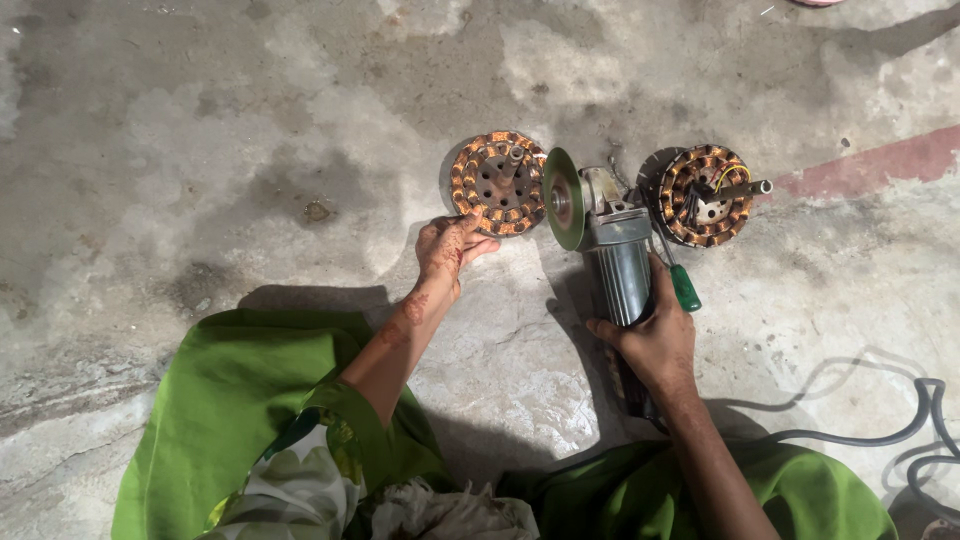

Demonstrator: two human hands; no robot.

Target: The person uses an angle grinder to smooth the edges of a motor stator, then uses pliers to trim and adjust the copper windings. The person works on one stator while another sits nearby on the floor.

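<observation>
View from above, looking down at a person's two hands over a rough grey concrete floor [250, 120]. Left hand [447, 250], w/ dark henna patterns, rests its fingers [470, 222], lightly spread, on the lower edge of a round motor stator wound w/ copper coils [498, 183]; it lies flat on the floor, centre plate dotted w/ holes, a short shaft sticking up. Right hand [655, 345] is wrapped tight, fingers clamped, around the grey metal body of an angle grinder w/ a green disc [610, 235]. The disc stands on edge just beside the stator's right rim; touching or not, can't tell. A second copper-wound stator w/ coloured wires & a shaft [706, 195] lies right of the grinder head. A green-handled screwdriver [680, 280] lies beside the grinder. Black power cable [900, 430] loops at far right. Green clothing [230, 400] fills the bottom.
</observation>
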